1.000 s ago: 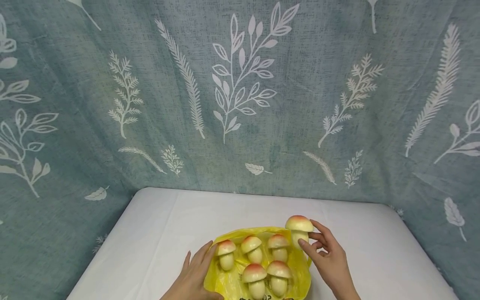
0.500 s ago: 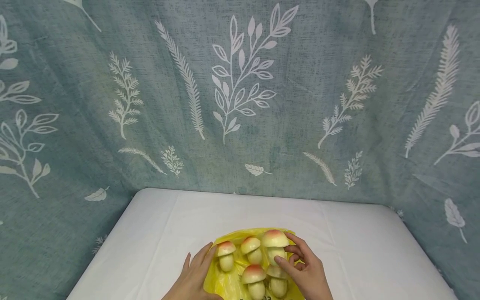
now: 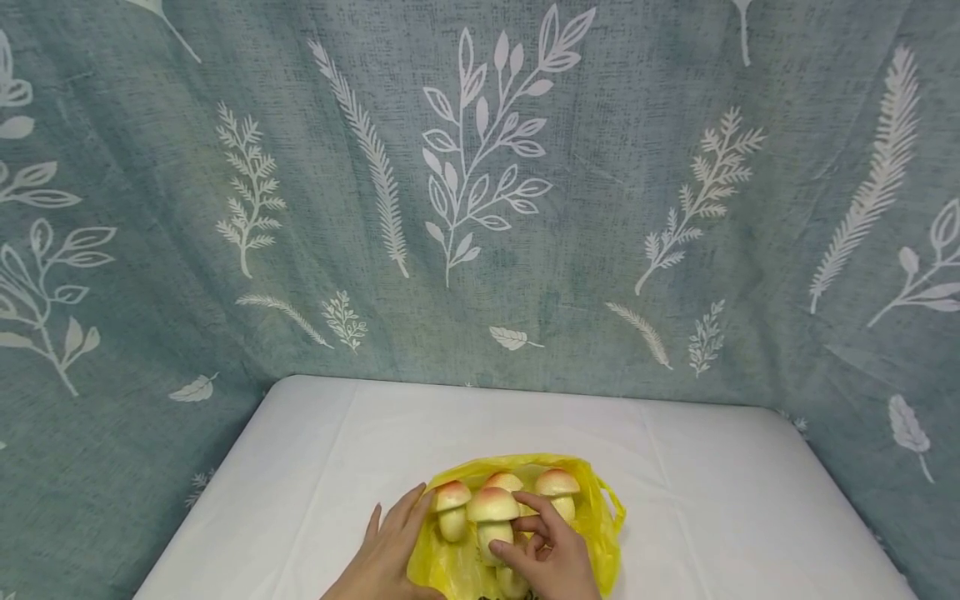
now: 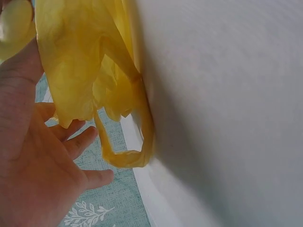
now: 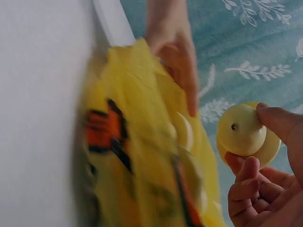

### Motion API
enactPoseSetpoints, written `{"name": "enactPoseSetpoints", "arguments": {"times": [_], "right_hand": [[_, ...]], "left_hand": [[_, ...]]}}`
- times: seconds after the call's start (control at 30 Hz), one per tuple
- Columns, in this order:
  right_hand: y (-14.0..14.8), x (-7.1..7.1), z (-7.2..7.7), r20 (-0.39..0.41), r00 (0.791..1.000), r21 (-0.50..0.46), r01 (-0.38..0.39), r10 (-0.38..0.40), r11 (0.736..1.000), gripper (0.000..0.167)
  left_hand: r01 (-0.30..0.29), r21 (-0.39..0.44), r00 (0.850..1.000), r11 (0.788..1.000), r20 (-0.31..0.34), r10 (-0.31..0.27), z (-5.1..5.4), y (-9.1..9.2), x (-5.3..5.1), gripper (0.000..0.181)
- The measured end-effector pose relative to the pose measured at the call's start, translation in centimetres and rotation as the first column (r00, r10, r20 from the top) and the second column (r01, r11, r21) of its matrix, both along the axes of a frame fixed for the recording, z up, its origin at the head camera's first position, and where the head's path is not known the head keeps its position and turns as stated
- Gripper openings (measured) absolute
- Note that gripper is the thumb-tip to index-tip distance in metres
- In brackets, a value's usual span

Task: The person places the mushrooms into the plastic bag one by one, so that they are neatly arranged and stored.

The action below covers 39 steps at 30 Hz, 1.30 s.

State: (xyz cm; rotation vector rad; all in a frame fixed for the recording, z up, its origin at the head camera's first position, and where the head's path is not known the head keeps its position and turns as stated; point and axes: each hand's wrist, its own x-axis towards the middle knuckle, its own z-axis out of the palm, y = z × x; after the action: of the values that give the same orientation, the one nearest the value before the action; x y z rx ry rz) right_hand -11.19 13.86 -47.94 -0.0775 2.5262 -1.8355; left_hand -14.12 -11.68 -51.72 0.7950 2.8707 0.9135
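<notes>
My right hand [image 3: 551, 546] pinches a toy mushroom [image 3: 492, 505] by its stem, with the red-tinged cap upward. It is over the middle of a yellow plastic bag [image 3: 602, 533]. The right wrist view shows the held mushroom [image 5: 241, 130] from below, a small dark hole in its base. My left hand [image 3: 390, 546] touches the bag's left side with its fingers extended. In the left wrist view the left hand [image 4: 42, 156] has its fingers spread beside the yellow plastic [image 4: 71, 56]. Several similar mushrooms lie in the bag, among them one at the left [image 3: 452, 523] and one at the right [image 3: 557, 482].
The bag rests on a white-covered table [image 3: 360, 433]. One bag handle [image 3: 617, 508] loops out on the right, and another handle [image 4: 125, 158] hangs at the left side. A green leaf-patterned curtain [image 3: 570, 250] stands behind the table.
My right hand has carried the mushroom leftward and lower, from the bag's right edge to above its middle. The left hand has stayed at the bag's left side.
</notes>
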Motion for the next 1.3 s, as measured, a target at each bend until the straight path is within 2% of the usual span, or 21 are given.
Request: {"name": "enactPoseSetpoints", "arguments": {"times": [0.23, 0.4, 0.53, 0.63, 0.83, 1.0, 1.3], "right_hand": [[-2.3, 0.4, -1.8, -0.089, 0.992, 0.078, -0.082, 0.089, 0.994, 0.063], [-3.3, 0.4, -2.1, -0.157, 0.980, 0.157, -0.101, 0.125, 0.982, 0.063], [-3.7, 0.4, -2.1, -0.180, 0.970, 0.226, -0.121, 0.163, 0.967, 0.063], [-3.9, 0.4, -2.1, -0.155, 0.969, 0.277, -0.144, 0.192, 0.950, 0.064], [-4.4, 0.3, -2.5, -0.154, 0.962, 0.356, -0.157, 0.224, 0.921, 0.062], [-4.6, 0.2, -2.5, -0.136, 0.964, 0.374, -0.165, 0.230, 0.913, 0.063], [-4.6, 0.1, -3.0, -0.073, 0.952, 0.429, -0.238, 0.296, 0.871, 0.061]], "left_hand": [[-0.002, 0.019, 1.000, 1.000, 0.000, 0.002, 0.0, 0.0, 0.0, 0.126], [-0.002, 0.021, 1.000, 1.000, -0.009, 0.002, 0.1, 0.0, 0.1, 0.126], [0.002, 0.028, 1.000, 1.000, -0.023, -0.001, 0.2, -0.1, 0.2, 0.126], [0.006, 0.031, 0.999, 1.000, -0.039, -0.004, 0.2, -0.1, 0.3, 0.126], [0.007, 0.026, 0.998, 1.000, -0.066, -0.005, 0.1, -0.1, 0.3, 0.126], [0.003, 0.027, 0.998, 1.000, -0.055, -0.001, 0.2, -0.1, 0.1, 0.126], [0.005, 0.038, 0.999, 0.999, -0.051, -0.003, 0.4, 0.1, 0.2, 0.127]]}}
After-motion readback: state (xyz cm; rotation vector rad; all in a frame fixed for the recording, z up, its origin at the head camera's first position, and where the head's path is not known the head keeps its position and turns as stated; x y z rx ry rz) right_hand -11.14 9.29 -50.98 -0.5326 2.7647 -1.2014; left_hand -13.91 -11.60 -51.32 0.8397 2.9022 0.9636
